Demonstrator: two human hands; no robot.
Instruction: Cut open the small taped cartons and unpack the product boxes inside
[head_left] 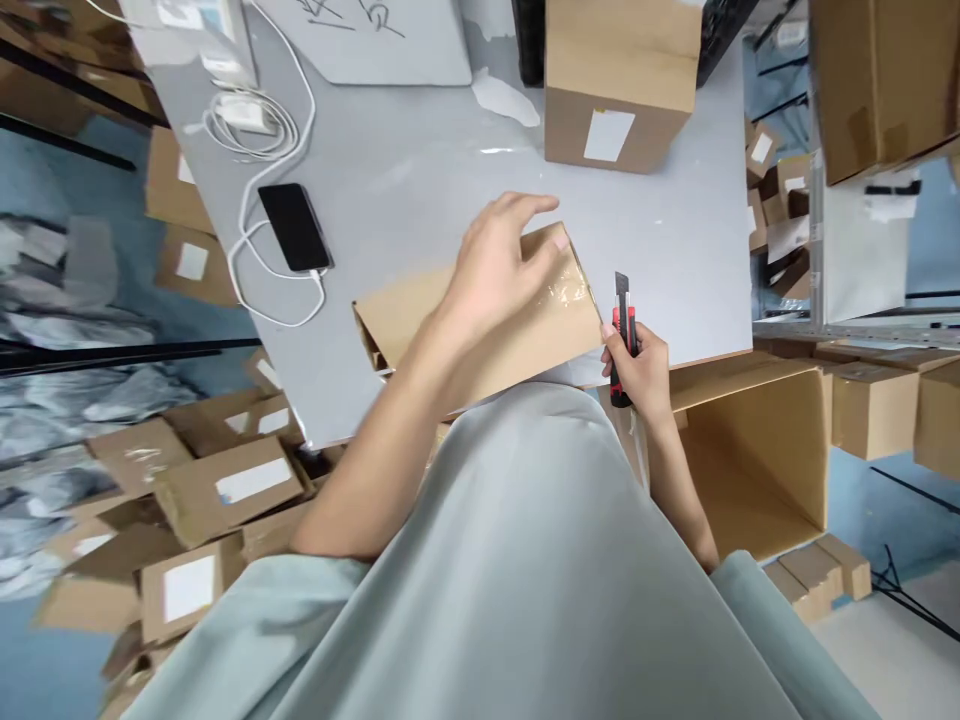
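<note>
A long cardboard box (pixel 480 350) lies at a slant along the near edge of the table, with shiny clear tape near its right end. My left hand (pixel 499 262) is over the top of this box, fingers apart and the thumb close to its far right corner. Whether the palm touches the cardboard, I cannot tell. Just off the box's right end, my right hand (pixel 643 372) is closed around a red and black utility knife (pixel 622 345). The knife's blade is out and points away from me.
On the grey table (pixel 390 190) stand a taped carton (pixel 619 90) with a white label and a phone (pixel 295 228) on a white cable. A large opened carton (pixel 750 460) is at the right, below table height. Several labelled cartons (pixel 229 485) are piled at the left.
</note>
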